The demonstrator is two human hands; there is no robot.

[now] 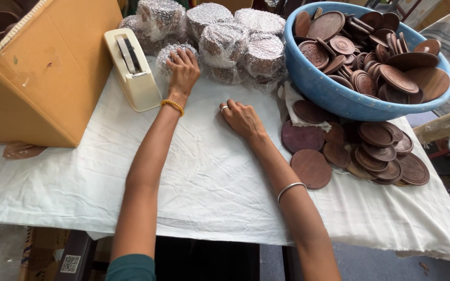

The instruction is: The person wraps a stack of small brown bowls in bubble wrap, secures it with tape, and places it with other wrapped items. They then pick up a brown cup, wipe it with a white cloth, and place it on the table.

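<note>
My left hand (183,70) reaches far across the white cloth and rests palm down on a bubble-wrapped round bundle (169,54) at the front of a pile of wrapped bundles (235,36). My right hand (241,117) lies flat on the white cloth (204,177) near the middle of the table, fingers spread, holding nothing; it wears a ring, and a silver bangle sits on its forearm. A beaded gold bracelet circles the left wrist.
A cream tape dispenser (131,67) stands left of my left hand, beside an open cardboard box (42,73). A blue basin (334,93) heaped with brown wooden discs sits at the back right, with more loose discs (360,151) stacked below it.
</note>
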